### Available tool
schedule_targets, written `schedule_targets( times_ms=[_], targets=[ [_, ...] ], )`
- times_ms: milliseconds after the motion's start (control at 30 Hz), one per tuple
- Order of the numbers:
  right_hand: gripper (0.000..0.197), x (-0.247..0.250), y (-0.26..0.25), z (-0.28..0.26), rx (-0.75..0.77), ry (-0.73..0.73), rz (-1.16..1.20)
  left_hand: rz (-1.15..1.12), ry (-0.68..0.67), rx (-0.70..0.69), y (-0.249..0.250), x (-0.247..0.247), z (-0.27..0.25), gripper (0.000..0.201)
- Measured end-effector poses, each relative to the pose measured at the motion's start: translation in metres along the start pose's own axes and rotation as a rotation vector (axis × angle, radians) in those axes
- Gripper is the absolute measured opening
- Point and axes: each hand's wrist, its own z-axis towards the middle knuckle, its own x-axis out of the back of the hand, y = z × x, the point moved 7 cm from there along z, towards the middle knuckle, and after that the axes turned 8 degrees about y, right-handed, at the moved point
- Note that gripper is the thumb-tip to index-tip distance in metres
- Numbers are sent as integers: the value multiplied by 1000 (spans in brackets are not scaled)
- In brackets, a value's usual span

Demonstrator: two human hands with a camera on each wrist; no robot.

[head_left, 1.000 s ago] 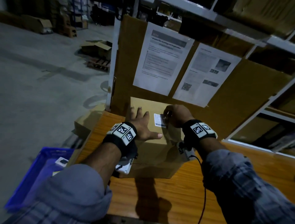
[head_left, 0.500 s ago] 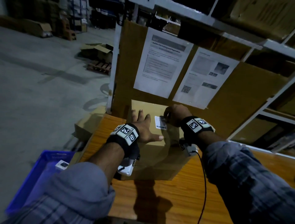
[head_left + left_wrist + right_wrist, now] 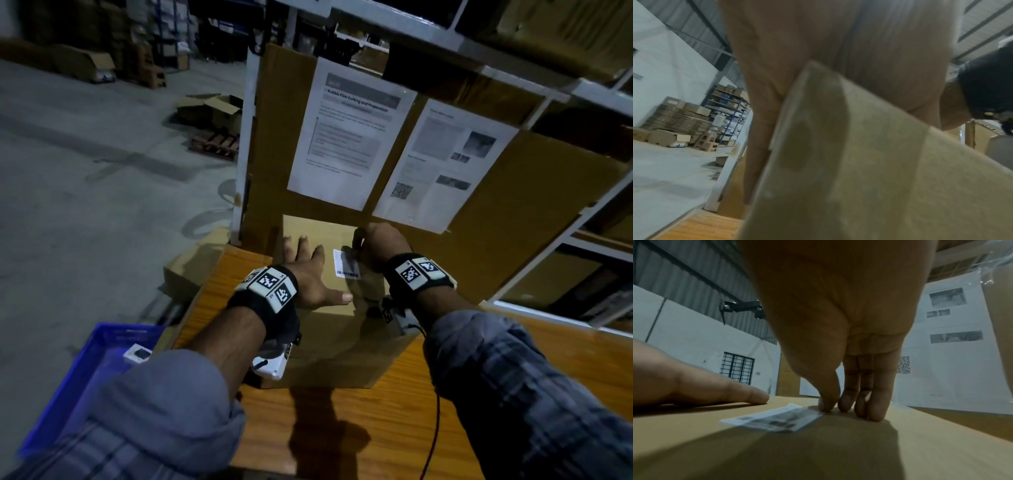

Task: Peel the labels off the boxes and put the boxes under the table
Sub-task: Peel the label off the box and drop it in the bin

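While my left hand (image 3: 310, 274) is lying flat, fingers spread, on top of the box (image 3: 329, 329) sitting on the table (image 3: 376, 428), I am working my right hand (image 3: 378, 245) at the white label's (image 3: 346, 263) edge. Its curled fingertips (image 3: 846, 402) are touching the edge; whether they are pinching it, I cannot tell. Judged risk: hasty pulling is likely tearing the label, leaving remnants.

Dim, blurred close-ups, warped edges

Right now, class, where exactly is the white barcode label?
In the head view, the barcode label lies on top of the cardboard box, between the flat left hand and the right hand picking its edge.
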Motion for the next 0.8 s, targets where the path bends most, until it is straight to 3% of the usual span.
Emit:
schedule_targets(
  times_ms=[400, 800],
  targets=[
    [30, 4, -6, -15, -9, -67, 45, -15, 4, 8, -2, -3, 5, 128],
    [23, 8, -7, -23, -1, -47, 51, -28, 22, 9, -1, -3, 4, 126]
  ],
)
